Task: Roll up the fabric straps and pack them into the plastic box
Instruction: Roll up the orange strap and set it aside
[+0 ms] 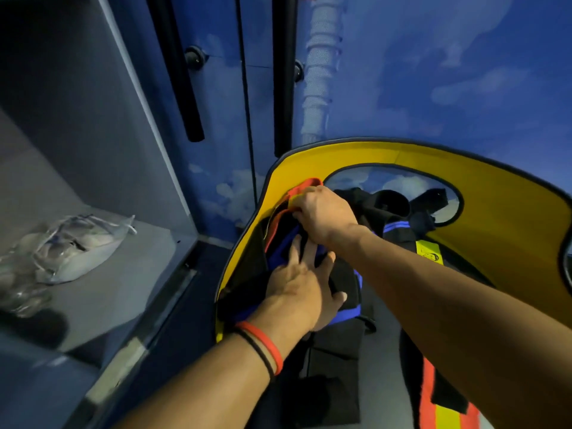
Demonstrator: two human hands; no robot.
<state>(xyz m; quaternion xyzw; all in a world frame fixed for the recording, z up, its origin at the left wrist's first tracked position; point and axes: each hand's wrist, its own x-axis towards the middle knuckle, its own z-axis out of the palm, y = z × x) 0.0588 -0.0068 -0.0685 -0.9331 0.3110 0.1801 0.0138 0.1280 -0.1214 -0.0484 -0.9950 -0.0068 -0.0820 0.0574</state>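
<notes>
A heap of fabric straps (343, 280), black with blue, orange and yellow bands, lies against a curved yellow board (433, 162) with an oval cut-out. My left hand (303, 286) lies flat on the black and blue fabric with its fingers spread. My right hand (325, 213) is above it, fingers curled round an orange and yellow strap end (305, 185) at the board's left edge. More strap (445, 410) with orange and yellow bands runs off at the bottom right. No plastic box shows.
An open grey cabinet shelf (123, 274) on the left holds clear plastic bags (71, 246). Blue doors with long black handles (185, 88) stand behind. A white ribbed hose (318, 72) hangs on the blue sky-painted wall.
</notes>
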